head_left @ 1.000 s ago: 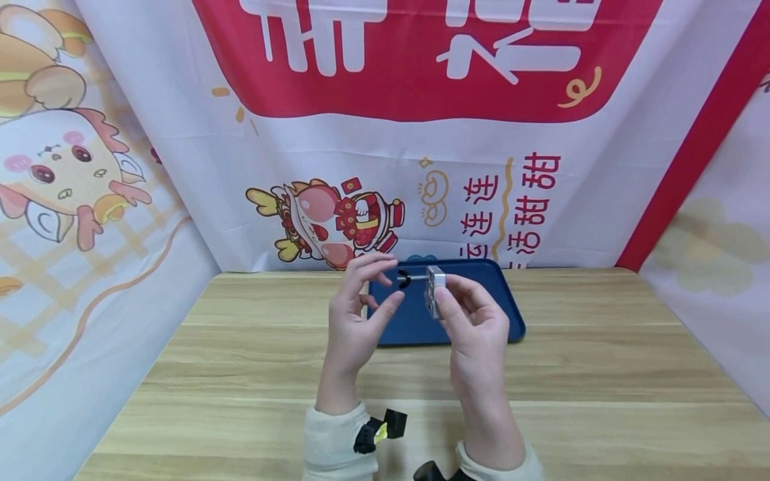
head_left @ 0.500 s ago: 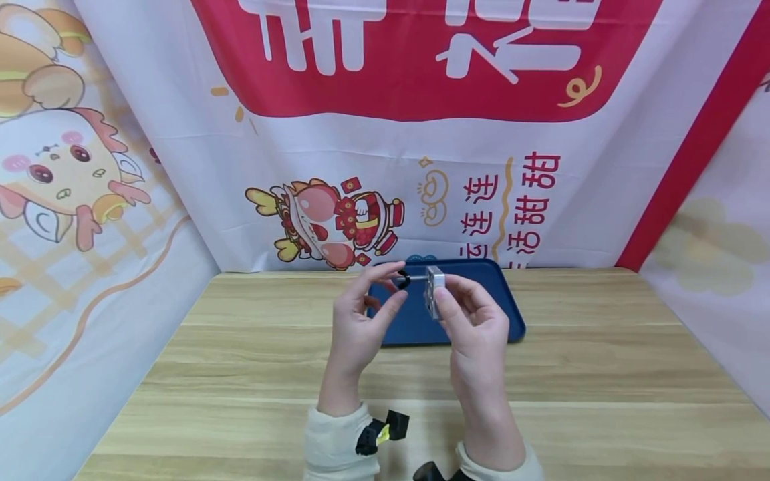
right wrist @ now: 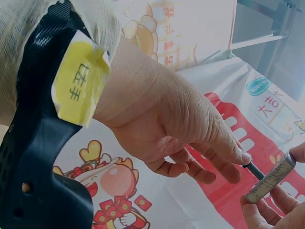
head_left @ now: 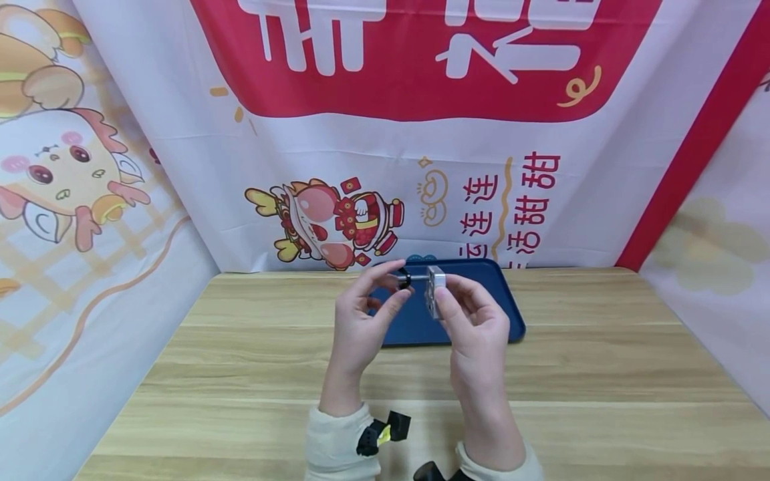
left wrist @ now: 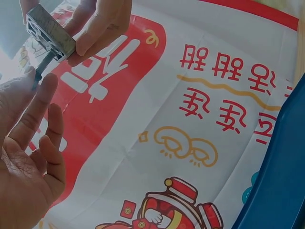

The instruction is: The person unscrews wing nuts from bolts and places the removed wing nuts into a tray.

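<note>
My right hand (head_left: 479,327) grips a short block of slotted aluminium profile (head_left: 434,294) by its edges. A threaded bolt (left wrist: 45,64) sticks out of the block's face towards the left. At the bolt's left end is a small black wing nut (head_left: 405,279), which my left hand (head_left: 359,321) pinches between thumb and index finger. In the left wrist view, the left thumb and finger meet at the bolt's end and hide the nut, while the other left fingers curl loosely. The right wrist view shows the block (right wrist: 271,180) held by the right fingertips, apart from the left hand.
Behind the hands, a blue tray (head_left: 508,307) lies on the wooden table (head_left: 271,361), near its back edge. A printed cloth backdrop (head_left: 373,147) rises directly behind the table, with more cloth at both sides. Black camera straps (head_left: 375,437) sit on the wrists.
My left thumb and index finger have come in from the left and closed on the wing nut, which has turned on the bolt. The right hand and block have stayed in place.
</note>
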Demonstrator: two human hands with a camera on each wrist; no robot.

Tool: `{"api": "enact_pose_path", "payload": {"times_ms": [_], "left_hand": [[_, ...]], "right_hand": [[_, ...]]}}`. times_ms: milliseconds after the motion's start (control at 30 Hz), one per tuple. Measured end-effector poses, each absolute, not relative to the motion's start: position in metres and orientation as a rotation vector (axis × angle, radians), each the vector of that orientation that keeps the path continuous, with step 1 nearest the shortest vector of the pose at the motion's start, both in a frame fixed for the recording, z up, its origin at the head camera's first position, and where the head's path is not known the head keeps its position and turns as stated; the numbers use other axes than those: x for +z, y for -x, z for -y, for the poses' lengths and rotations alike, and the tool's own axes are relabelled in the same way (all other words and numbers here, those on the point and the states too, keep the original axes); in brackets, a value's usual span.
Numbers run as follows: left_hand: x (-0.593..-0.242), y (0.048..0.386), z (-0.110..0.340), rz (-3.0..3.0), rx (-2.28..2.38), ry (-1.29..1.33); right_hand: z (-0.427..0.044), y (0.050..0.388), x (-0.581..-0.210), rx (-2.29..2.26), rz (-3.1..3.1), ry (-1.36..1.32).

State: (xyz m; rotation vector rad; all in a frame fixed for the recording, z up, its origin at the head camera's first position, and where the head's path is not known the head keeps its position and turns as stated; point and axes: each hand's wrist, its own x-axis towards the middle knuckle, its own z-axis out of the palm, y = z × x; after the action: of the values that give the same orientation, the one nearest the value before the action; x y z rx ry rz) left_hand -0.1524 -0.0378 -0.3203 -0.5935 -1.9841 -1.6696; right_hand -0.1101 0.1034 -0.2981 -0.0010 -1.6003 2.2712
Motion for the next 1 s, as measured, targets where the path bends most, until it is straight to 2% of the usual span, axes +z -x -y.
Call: {"api": "enact_pose_path", "payload": {"times_ms": [833, 1000], "left_hand": [[-0.3206, 0.154, 0.0347, 1.968, -1.828, 0.497], [-0.3202, 0.1528, 0.0384, 1.951, -1.714, 0.584]], "right_hand": [[-0.1023, 0.1099, -0.2967, 2.284, 1.613, 0.005], [-0.1034, 0.1095, -0.2969, 2.279, 1.62, 0.002]]}}
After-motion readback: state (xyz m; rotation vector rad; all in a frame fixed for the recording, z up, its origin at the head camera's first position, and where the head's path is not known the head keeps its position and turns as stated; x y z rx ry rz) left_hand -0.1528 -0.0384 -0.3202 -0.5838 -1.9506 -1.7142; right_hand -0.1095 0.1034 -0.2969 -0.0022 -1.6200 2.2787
